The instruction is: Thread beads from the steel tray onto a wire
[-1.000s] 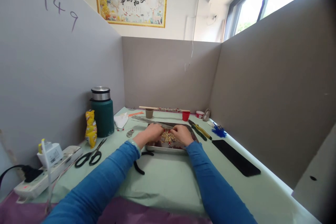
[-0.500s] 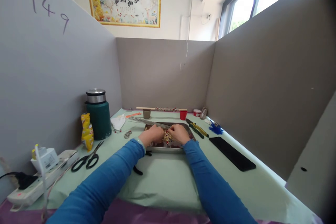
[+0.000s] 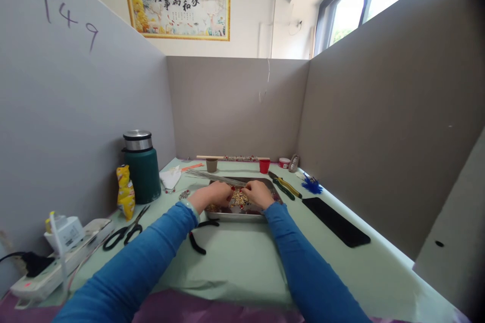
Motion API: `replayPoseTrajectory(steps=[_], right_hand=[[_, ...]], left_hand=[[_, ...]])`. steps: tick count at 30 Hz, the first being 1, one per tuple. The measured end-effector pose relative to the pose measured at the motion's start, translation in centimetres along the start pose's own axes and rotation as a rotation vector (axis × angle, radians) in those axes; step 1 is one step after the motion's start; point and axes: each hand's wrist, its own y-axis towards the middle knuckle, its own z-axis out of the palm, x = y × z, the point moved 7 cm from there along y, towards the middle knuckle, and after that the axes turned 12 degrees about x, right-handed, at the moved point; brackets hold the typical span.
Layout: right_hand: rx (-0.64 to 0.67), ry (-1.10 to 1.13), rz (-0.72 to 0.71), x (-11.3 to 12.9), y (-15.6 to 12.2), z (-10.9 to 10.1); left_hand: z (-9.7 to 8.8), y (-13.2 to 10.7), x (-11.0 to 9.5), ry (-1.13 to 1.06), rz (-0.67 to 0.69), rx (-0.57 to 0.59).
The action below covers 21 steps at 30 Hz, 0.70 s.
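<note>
Both of my hands reach into a shallow metal tray (image 3: 235, 215) in the middle of the table. My left hand (image 3: 211, 195) and my right hand (image 3: 258, 193) pinch from either side at a small gold piece with red beads (image 3: 238, 197) held over the tray. The fingers of both hands are curled and pressed together on it. Loose small beads lie in the tray under my hands. A bundle of thin metal wires (image 3: 215, 177) rests across the tray's far left corner. Black pliers (image 3: 200, 234) lie just in front of the tray, near my left forearm.
Black scissors (image 3: 122, 232), a yellow snack bag (image 3: 125, 191), a green thermos (image 3: 141, 166) and a power strip (image 3: 56, 264) stand on the left. Green-handled pliers (image 3: 285, 186), a blue tuft (image 3: 312, 184) and a black pad (image 3: 335, 221) lie on the right. Small cups (image 3: 264, 165) and a stick line the back. Grey partitions enclose three sides.
My left hand has shifted slightly left over the tray while both hands keep pinching the gold piece. The view has drifted a little.
</note>
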Motion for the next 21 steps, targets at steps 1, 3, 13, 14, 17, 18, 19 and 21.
replayPoseTrajectory(steps=[1, 3, 13, 14, 17, 18, 19, 21], right_hand=[[0.001, -0.001, -0.001, 0.0, 0.0, 0.0], [0.003, -0.003, -0.002, 0.0, 0.0, 0.1], [0.012, -0.008, 0.001, -0.1, 0.1, 0.1], [0.014, -0.008, -0.001, -0.1, 0.2, 0.2], [0.020, -0.010, -0.005, 0.0, 0.2, 0.3], [0.022, -0.011, -0.005, 0.0, 0.2, 0.3], [0.024, -0.012, -0.005, 0.0, 0.3, 0.4], [0.028, -0.015, -0.005, 0.0, 0.3, 0.4]], left_hand=[[0.1, 0.0, -0.1, 0.019, 0.000, -0.001], [0.2, -0.1, -0.1, 0.020, -0.001, 0.005], [0.9, 0.6, -0.3, 0.090, -0.034, 0.022], [1.0, 0.8, -0.5, 0.108, -0.033, 0.009], [1.2, 1.2, -0.6, 0.106, -0.040, -0.028], [1.2, 1.3, -0.5, 0.096, -0.051, -0.025], [1.4, 1.3, -0.5, 0.087, -0.059, -0.012], [1.6, 1.2, -0.3, 0.077, -0.070, 0.017]])
